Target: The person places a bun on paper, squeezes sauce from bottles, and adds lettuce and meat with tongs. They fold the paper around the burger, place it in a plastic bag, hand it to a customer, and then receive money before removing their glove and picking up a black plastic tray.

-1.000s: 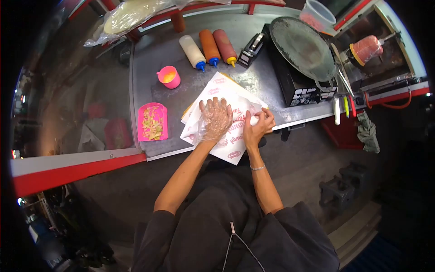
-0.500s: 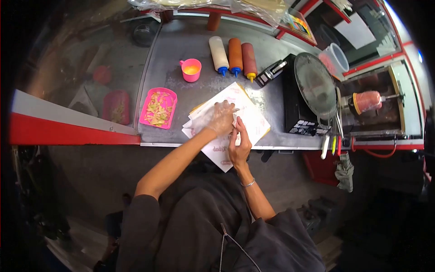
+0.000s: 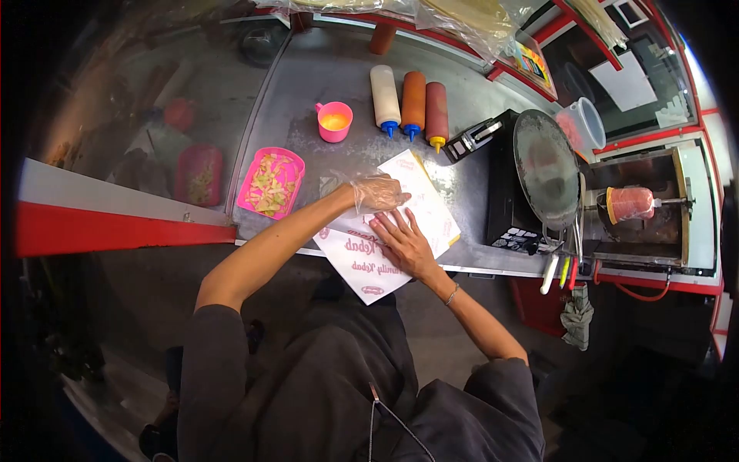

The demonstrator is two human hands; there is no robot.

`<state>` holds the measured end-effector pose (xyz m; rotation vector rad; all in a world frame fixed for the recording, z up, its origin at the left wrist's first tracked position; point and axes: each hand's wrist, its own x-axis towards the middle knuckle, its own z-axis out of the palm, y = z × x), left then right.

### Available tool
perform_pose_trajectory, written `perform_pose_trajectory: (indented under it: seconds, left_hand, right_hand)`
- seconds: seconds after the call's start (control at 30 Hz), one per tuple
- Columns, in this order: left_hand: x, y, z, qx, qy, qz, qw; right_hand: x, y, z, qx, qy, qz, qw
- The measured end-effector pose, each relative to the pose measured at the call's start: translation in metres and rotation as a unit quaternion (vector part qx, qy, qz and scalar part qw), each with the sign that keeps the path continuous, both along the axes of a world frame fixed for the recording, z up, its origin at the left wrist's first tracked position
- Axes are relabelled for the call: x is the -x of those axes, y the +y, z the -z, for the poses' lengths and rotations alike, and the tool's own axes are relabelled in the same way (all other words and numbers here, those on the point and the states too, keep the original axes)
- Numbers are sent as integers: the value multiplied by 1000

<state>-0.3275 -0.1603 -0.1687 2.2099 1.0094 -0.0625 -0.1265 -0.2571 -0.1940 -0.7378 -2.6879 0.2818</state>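
A stack of white wrapping papers point(image 3: 362, 258) with red print lies on the steel counter point(image 3: 308, 85), its near corner hanging over the front edge. My left hand point(image 3: 377, 192), in a clear plastic glove, rests loosely curled on the far part of the papers. My bare right hand point(image 3: 404, 242), with a bracelet at the wrist, lies flat on the papers with fingers spread. Neither hand visibly grips anything.
A pink tray of chopped vegetables point(image 3: 271, 182) and a pink cup of sauce point(image 3: 334, 121) sit to the left. Three squeeze bottles point(image 3: 412, 104) lie behind the papers. A black griddle with a round pan point(image 3: 545, 165) stands at the right, a meat spit point(image 3: 630, 203) beyond it.
My right hand has let go of the paper's edge and flattened out on the sheet. My left hand has slid toward the far side. The view has shifted.
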Motion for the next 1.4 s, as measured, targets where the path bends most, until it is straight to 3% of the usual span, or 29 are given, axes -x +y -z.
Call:
perform_pose_trajectory:
  seconds: [0.03,0.1,0.13,0.23,0.33,0.47,0.57,0.6,0.63,0.67,0.73,0.77,0.83,0.97,1.23,1.33,1.4]
  left_hand:
    - [1,-2,7,2,0,-4,1000]
    - [5,-8,14,-156,-68,80,982]
    - [4,-11,14,-155,-68,76,983]
    - [-5,-22,15,-177,-16,79,981]
    - [-13,-39,20,-283,36,94,954]
    - [-19,-54,8,-268,71,59,959]
    - [-15,-70,-19,-184,140,-39,972]
    - [-8,-91,-37,-233,42,-264,935]
    - [-5,-113,-46,-271,-58,-470,838]
    - [-10,-135,-43,-274,-51,-473,836]
    - [-24,-173,-18,-323,34,-654,683]
    - [-31,-176,2,-324,38,-658,679]
    - [-50,-181,34,-320,123,-741,577]
    - [-60,-172,48,-313,141,-768,541]
    - [-66,-158,39,-274,148,-772,554]
    - [-67,-159,37,-254,129,-750,597]
    - [-63,-161,38,-365,113,-657,650]
  right_hand:
    - [0,5,-2,-7,-25,-30,999]
    - [-1,10,-1,9,-24,-47,999]
    - [-3,11,-2,-2,-34,-61,998]
    - [-7,10,-1,-9,-49,-80,996]
    - [-11,3,3,9,-52,-91,994]
    - [-18,4,8,24,-50,-102,993]
    - [-16,4,0,17,-17,-106,994]
    - [-15,4,-3,13,13,-101,995]
    - [-15,5,-3,14,19,-107,994]
    - [-16,5,-3,11,19,-104,994]
    - [-17,5,-4,8,19,-105,994]
    - [-17,6,-3,8,21,-111,994]
    - [-17,4,1,11,44,-105,993]
    - [-17,4,4,0,53,-116,992]
    - [-18,2,2,-5,64,-113,991]
    - [-18,0,3,-6,72,-111,991]
    - [-18,2,3,-10,78,-108,991]
